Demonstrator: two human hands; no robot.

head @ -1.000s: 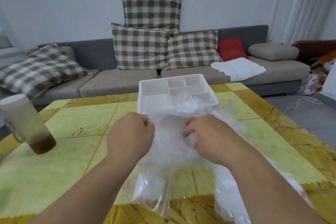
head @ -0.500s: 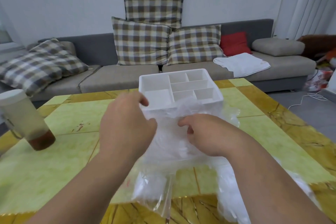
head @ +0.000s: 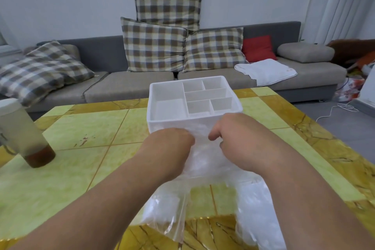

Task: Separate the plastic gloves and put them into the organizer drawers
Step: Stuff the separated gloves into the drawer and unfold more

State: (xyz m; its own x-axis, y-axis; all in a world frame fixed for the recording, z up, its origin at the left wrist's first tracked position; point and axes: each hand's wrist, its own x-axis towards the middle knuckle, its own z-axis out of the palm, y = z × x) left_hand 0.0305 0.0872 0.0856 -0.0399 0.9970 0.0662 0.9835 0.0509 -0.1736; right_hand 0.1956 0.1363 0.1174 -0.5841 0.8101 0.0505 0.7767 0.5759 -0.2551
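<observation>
Crumpled clear plastic gloves (head: 205, 160) against empty white organizer (head: 194, 99).

A home living room: a grey sofa (head: 182, 79) with checked cushions (head: 154, 44) along the far wall, curtains (head: 341, 2) far right, a tiled table (head: 101, 148) near.

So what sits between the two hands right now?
In the head view, crumpled clear plastic gloves fill the gap; the left hand and right hand both grip them, just in front of the white organizer.
</observation>
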